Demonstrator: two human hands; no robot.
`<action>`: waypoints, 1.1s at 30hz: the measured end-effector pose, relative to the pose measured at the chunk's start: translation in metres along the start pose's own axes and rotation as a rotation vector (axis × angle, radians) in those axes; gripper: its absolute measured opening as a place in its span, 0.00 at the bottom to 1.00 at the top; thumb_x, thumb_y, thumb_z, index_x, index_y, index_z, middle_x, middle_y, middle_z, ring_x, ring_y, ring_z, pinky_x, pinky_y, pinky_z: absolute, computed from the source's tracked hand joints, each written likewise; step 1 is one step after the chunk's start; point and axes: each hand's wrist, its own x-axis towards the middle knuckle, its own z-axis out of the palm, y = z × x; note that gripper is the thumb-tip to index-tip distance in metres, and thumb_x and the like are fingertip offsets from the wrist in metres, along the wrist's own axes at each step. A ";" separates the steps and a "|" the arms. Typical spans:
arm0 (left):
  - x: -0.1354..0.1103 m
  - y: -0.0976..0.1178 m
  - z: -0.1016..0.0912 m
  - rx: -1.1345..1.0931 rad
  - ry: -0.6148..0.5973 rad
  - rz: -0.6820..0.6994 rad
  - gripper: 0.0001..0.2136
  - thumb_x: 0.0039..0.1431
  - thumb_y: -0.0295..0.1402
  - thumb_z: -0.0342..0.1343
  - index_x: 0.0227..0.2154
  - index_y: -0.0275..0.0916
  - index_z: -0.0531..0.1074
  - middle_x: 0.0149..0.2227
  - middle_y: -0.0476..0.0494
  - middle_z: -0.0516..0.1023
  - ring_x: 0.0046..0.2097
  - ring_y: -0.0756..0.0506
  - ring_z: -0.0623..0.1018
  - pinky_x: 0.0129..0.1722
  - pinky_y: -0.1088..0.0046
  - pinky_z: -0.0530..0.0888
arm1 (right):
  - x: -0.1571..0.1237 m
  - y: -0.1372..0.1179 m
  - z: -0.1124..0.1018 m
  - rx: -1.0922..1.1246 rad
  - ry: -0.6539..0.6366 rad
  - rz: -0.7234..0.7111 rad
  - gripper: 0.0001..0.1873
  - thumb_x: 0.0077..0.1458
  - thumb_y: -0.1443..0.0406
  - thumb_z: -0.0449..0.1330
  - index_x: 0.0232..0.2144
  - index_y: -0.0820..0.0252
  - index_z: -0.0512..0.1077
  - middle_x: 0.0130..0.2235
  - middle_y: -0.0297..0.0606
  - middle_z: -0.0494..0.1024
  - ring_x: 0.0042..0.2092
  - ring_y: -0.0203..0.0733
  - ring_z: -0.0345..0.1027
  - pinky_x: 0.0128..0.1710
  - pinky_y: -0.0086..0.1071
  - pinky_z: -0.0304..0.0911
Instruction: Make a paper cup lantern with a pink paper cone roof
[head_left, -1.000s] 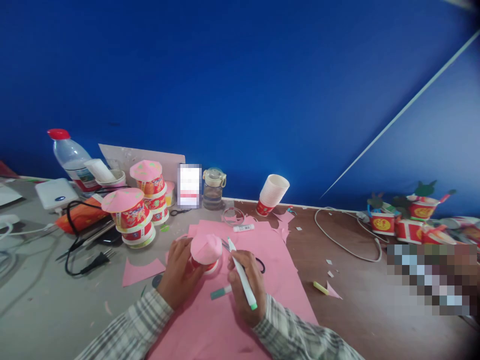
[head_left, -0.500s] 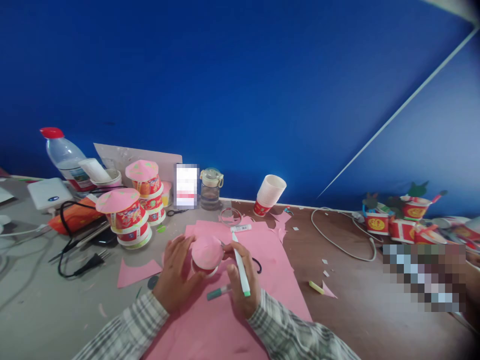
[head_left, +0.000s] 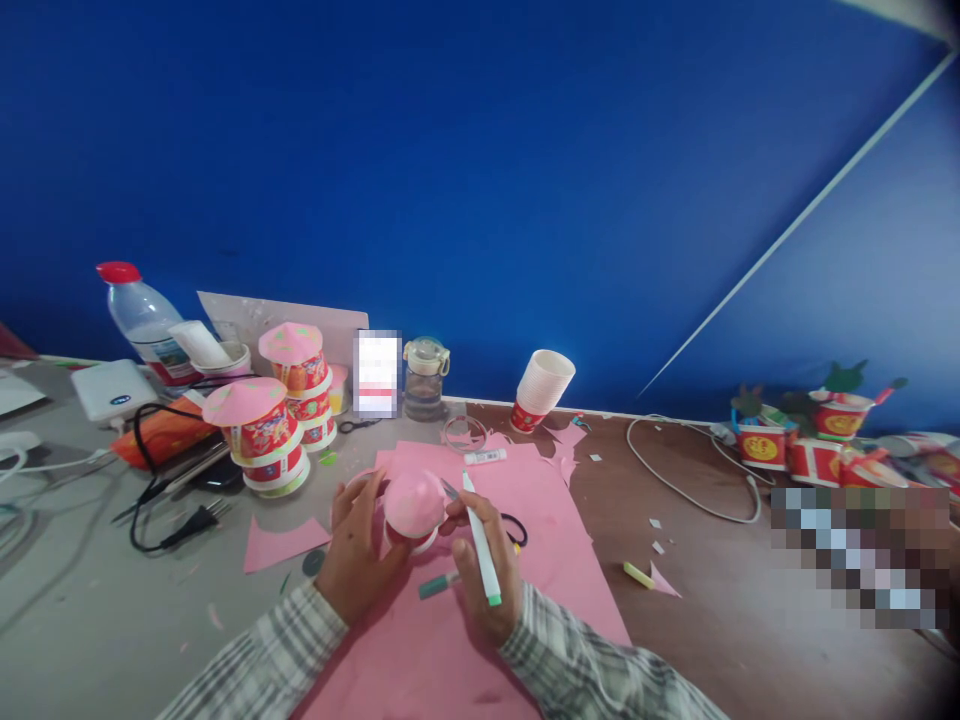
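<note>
A paper cup with a pink paper cone on top stands over the pink sheet. Wrapped around its left side is my left hand, thumb at the front. My right hand grips a white marker with a green end, lying slanted across the hand. The right fingertips are close against the cone's right edge; whether they touch it I cannot tell. A thin grey piece shows there, too small to name. By the right wrist lies a teal pen, partly hidden. A black loop handle peeks out beyond the hand.
Decorated cup towers stand at left, near a plug cable and plastic bottle. Behind are a water jar and stacked paper cups. Paper scraps and yellow chalk-like stick lie right. Another person's blurred hand is far right.
The view has shifted slightly, so everything sits a little further right. The cone has tilted a bit between my hands, its peak now more to the right. Both hands keep their holds.
</note>
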 end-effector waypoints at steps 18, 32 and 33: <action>0.000 -0.004 0.007 0.149 0.042 0.018 0.42 0.28 0.58 0.50 0.48 0.35 0.56 0.43 0.30 0.71 0.49 0.31 0.63 0.49 0.44 0.50 | -0.009 0.010 0.004 -0.262 -0.006 -0.281 0.24 0.55 0.62 0.54 0.54 0.56 0.58 0.48 0.44 0.73 0.52 0.57 0.65 0.49 0.54 0.63; -0.004 0.002 -0.001 0.042 -0.056 0.006 0.28 0.40 0.41 0.48 0.48 0.41 0.55 0.47 0.36 0.68 0.53 0.36 0.57 0.53 0.46 0.47 | 0.001 -0.001 0.003 -0.237 0.044 -0.341 0.22 0.53 0.67 0.53 0.52 0.57 0.59 0.48 0.43 0.72 0.51 0.55 0.63 0.47 0.55 0.63; -0.004 0.002 -0.001 0.048 -0.069 0.000 0.30 0.39 0.43 0.49 0.48 0.42 0.55 0.47 0.37 0.68 0.53 0.35 0.57 0.53 0.46 0.46 | 0.002 -0.001 0.003 -0.239 0.044 -0.346 0.22 0.53 0.67 0.54 0.52 0.57 0.59 0.48 0.42 0.72 0.51 0.55 0.63 0.47 0.55 0.63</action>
